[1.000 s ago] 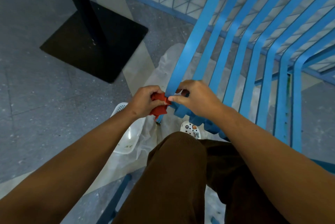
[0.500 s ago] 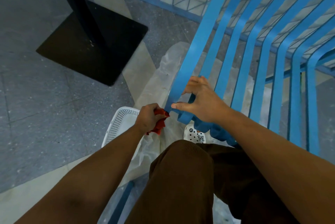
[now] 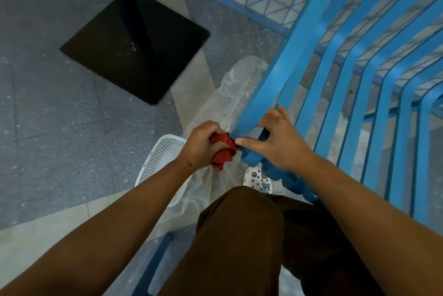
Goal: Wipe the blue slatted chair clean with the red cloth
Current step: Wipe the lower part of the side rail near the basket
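The left hand (image 3: 201,144), gripping the bunched red cloth (image 3: 221,152), has come back up against the lower end of the outermost slat of the blue chair (image 3: 275,85), so wiping of that slat resumes. The right hand (image 3: 279,142) steadies the chair, fingers curled around the neighbouring slat. Counted: one cloth, two hands, some eight slats visible, one white basket (image 3: 159,152).

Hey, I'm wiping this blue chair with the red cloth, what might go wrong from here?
The right hand has fingers hooked between the chair's slats; a slip might pinch them. The red cloth, bunched in the left hand, touches only the slat end, so the rest may stay dirty.
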